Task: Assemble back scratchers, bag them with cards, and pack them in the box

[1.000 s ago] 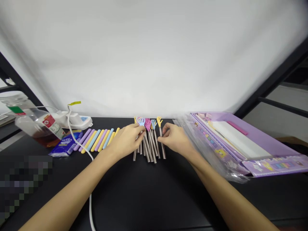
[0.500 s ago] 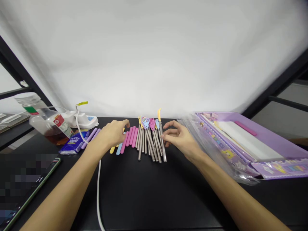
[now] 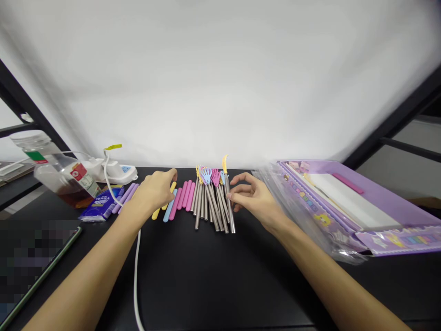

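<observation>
Several back scratchers (image 3: 215, 202) with steel rods and small coloured claw heads lie side by side in a bunch on the black table. My right hand (image 3: 253, 195) is at their right edge, fingers apart and curved. Its thumb tip meets or nearly meets the rightmost rod, which has a yellow head (image 3: 225, 163). My left hand (image 3: 155, 191) hovers over or rests on the loose coloured handles, with a gap between thumb and forefinger. Beside it lie yellow handles (image 3: 156, 214), a blue handle (image 3: 168, 211) and several pink handles (image 3: 182, 196). Its other fingers are hidden.
At left are purple handles (image 3: 124, 195), a blue tissue pack (image 3: 102, 202), a bottle of dark liquid (image 3: 58, 172), a white power strip (image 3: 126, 174) and a phone (image 3: 37, 271). A white cable (image 3: 136, 280) crosses the table. A purple box (image 3: 389, 202) with clear wrapping (image 3: 303, 220) stands right.
My left hand has drawn slightly left, leaving more of the yellow and blue handles visible. My right hand stays by the rightmost back scratcher. The whole view has shifted a little.
</observation>
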Action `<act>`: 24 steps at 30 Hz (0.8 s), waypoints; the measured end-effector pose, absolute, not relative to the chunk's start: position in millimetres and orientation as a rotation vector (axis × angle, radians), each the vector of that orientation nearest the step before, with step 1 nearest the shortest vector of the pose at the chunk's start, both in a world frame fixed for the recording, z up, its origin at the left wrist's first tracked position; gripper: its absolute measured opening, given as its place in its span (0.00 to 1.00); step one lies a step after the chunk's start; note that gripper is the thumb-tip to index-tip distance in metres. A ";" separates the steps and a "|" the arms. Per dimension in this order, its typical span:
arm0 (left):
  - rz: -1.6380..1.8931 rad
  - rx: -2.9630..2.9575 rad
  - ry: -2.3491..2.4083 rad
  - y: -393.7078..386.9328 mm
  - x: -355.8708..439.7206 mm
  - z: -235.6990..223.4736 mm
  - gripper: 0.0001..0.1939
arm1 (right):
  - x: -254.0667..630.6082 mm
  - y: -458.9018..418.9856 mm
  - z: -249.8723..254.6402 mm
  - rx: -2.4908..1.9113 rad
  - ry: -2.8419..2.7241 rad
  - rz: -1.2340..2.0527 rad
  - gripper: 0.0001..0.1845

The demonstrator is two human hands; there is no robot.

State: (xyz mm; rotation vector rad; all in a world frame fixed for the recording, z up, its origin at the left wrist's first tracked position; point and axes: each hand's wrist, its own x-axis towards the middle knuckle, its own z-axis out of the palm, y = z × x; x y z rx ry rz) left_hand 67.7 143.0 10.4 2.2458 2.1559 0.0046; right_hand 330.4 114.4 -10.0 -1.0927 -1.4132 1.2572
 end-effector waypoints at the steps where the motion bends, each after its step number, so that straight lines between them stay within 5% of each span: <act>1: 0.006 2.234 2.159 143.7 67.2 10.1 0.23 | 330.2 114.2 -9.9 -1.095 -1.412 1.258 0.17; 11: 0.095 2.149 2.209 147.3 63.6 9.6 0.23 | 328.8 113.8 -8.2 -1.088 -1.400 1.251 0.18; 18: 0.823 2.191 1.658 136.3 79.4 21.4 0.31 | 339.3 112.7 1.7 -0.958 -1.232 1.347 0.33; 24: 0.902 2.470 1.223 121.4 112.7 9.8 0.20 | 359.4 117.1 19.9 -0.852 -1.140 1.340 0.12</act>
